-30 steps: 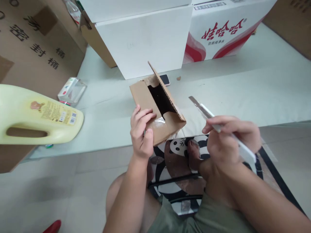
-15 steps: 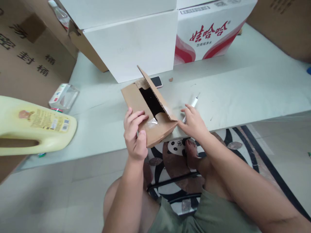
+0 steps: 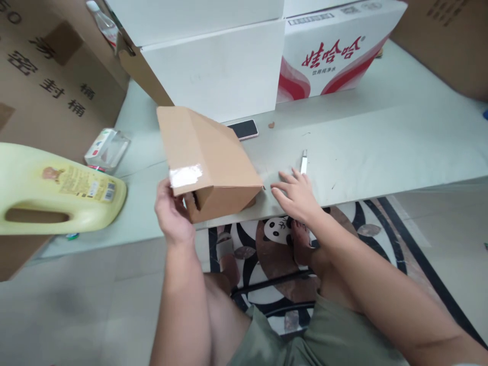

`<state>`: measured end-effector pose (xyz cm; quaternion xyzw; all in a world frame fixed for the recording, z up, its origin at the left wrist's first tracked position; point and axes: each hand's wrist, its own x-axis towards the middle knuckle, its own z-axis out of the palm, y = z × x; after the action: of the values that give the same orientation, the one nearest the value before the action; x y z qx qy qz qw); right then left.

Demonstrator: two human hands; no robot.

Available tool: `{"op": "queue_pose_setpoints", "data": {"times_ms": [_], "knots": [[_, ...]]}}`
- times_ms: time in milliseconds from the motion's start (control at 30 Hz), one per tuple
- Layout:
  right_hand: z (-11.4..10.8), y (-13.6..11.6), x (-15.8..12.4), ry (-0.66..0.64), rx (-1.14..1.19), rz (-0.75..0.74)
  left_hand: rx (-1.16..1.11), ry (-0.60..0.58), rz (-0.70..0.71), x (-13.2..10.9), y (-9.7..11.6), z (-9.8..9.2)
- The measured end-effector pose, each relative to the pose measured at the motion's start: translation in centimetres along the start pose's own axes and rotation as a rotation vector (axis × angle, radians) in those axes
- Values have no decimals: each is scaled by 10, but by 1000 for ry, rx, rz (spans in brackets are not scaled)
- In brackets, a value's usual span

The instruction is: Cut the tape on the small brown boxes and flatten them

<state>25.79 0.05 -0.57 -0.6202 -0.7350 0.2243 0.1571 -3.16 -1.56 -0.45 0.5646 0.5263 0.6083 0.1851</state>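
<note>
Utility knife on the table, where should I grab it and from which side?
Probably pinch the utility knife across its long sides near its close end, coming from above with the right hand: it lies flat, pointing away, just past those fingertips. Which end bears the blade is unclear.

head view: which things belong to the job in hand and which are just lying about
In hand: cardboard box, held by left hand; utility knife, by open right hand.
Lying about: phone, yellow jug, clear packet, white box, red-and-white carton.

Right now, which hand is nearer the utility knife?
Right. The right hand lies open beside the utility knife; the left hand holds the cardboard box, farther off.
</note>
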Motion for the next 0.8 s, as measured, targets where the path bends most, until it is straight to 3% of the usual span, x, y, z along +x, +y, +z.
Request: {"op": "queue_pose_setpoints", "data": {"times_ms": [100,200,333,500,800], "knots": [[6,-5,4,-44,4,-68,-178,34,-159,1,5,3],[11,-5,9,-62,70,-120,-238,-52,-222,1,14,9],[11,-1,12,1,368,-228,-305,74,-300,2,18,16],[9,0,6,79,729,-356,-340,85,-343,2,26,23],[11,-2,4,115,874,-366,-388,142,-323,3,36,32]]}}
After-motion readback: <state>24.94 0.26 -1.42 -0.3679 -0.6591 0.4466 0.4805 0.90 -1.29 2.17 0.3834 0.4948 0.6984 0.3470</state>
